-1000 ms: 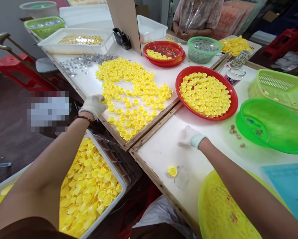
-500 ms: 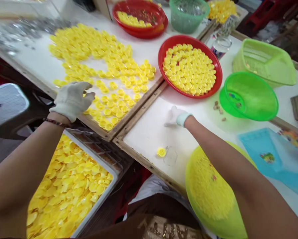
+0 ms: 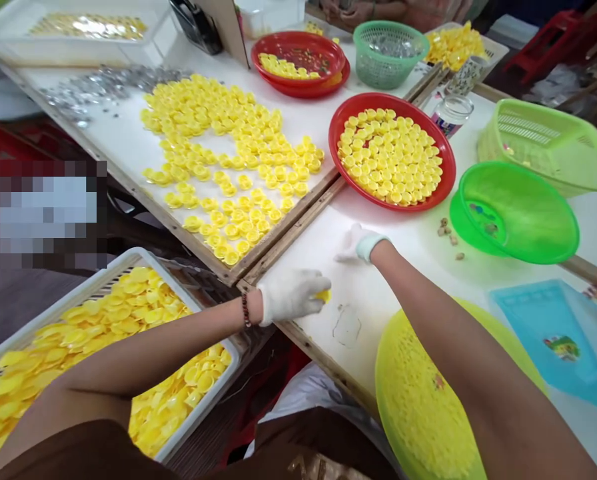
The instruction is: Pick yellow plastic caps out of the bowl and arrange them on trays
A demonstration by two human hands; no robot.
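Observation:
My left hand [image 3: 294,295], in a white glove, is over the near part of the white table. Its fingers are closed on a small round yellow cap [image 3: 323,295], mostly hidden behind them. To the right and farther back, my right hand [image 3: 354,243], also gloved, rests at the tabletop with thumb and fingers apart, and I see nothing in it. Beyond it stands a red tray [image 3: 334,152] of yellow caps set side by side. Many loose yellow caps [image 3: 206,110] are spread on the adjoining tabletop to the left. A thin outline mark [image 3: 347,327] shows near my left hand.
A white crate [image 3: 178,427] of yellow pieces stands low at left. A yellow basin [image 3: 386,393] of small yellow bits lies under my right forearm. Green bowl [image 3: 538,227], light-green basket [image 3: 568,147] and blue tray [image 3: 523,313] are at right. Wooden strips [image 3: 288,227] edge the tabletops.
My left hand has moved right, from the spread caps to the near tabletop, and has taken hold of the single cap that lay there. My right hand stays near the same spot.

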